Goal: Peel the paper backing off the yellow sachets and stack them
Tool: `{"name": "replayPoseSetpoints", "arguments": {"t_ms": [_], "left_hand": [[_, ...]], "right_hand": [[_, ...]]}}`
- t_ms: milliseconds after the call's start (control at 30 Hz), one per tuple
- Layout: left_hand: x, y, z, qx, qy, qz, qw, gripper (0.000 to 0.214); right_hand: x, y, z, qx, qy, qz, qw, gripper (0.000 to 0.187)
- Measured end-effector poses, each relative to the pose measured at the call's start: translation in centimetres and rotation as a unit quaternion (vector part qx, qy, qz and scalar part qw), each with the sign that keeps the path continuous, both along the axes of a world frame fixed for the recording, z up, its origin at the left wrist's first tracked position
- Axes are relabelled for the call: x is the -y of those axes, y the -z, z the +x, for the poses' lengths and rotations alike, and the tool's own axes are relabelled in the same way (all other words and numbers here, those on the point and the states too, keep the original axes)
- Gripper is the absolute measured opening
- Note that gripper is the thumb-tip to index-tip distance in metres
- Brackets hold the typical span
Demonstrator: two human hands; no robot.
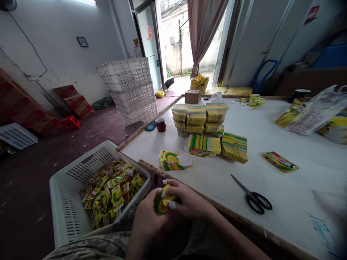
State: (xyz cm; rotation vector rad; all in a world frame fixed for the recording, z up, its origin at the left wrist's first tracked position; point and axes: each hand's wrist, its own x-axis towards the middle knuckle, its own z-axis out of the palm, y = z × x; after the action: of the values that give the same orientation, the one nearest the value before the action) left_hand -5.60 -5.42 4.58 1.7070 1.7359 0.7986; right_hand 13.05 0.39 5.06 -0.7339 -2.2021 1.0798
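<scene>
Between my two hands, over my lap by the table edge, is a small yellow and green printed carton (pixel 160 205). My left hand (pixel 148 215) is wrapped round its left side. My right hand (pixel 187 200) has its fingers closed on the upper right part of the carton, with white coverings on several fingertips. Part of the carton is hidden behind the fingers. Just beyond, a few flat cartons (pixel 173 161) lie fanned on the table. To my left, a white plastic basket (pixel 65 187) holds a heap of similar small yellow-green cartons (pixel 116 191).
On the white table (pixel 211 187) are stacked bundles of flat cartons (pixel 196 117), black scissors (pixel 255 198), a yellow packet (pixel 280 161), a dark red mug (pixel 161 125) and a small cardboard box (pixel 193 96). Stacked white crates (pixel 130 86) stand on the floor beyond the basket.
</scene>
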Motion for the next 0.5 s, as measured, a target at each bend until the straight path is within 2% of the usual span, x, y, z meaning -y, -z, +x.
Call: {"name": "replayPoseSetpoints", "arguments": {"t_ms": [100, 200, 300, 500], "left_hand": [[-0.1, 0.1, -0.5, 0.004, -0.004, -0.007, 1.000, 0.053], [-0.1, 0.0, -1.1, 0.025, 0.007, -0.022, 0.999, 0.051], [0.0, 0.0, -1.5, 0.038, 0.023, -0.037, 0.998, 0.051], [0.1, -0.3, -1.2, 0.018, 0.042, -0.071, 0.996, 0.053]], "right_hand": [[0.0, 0.5, -0.6, -0.009, -0.008, -0.013, 1.000, 0.028], [-0.3, 0.3, -0.6, -0.010, -0.038, -0.011, 0.999, 0.025], [-0.6, 0.1, -0.2, -0.011, -0.038, -0.004, 0.999, 0.027], [-0.3, 0.6, 0.1, 0.048, -0.067, -0.025, 0.996, 0.032]]}}
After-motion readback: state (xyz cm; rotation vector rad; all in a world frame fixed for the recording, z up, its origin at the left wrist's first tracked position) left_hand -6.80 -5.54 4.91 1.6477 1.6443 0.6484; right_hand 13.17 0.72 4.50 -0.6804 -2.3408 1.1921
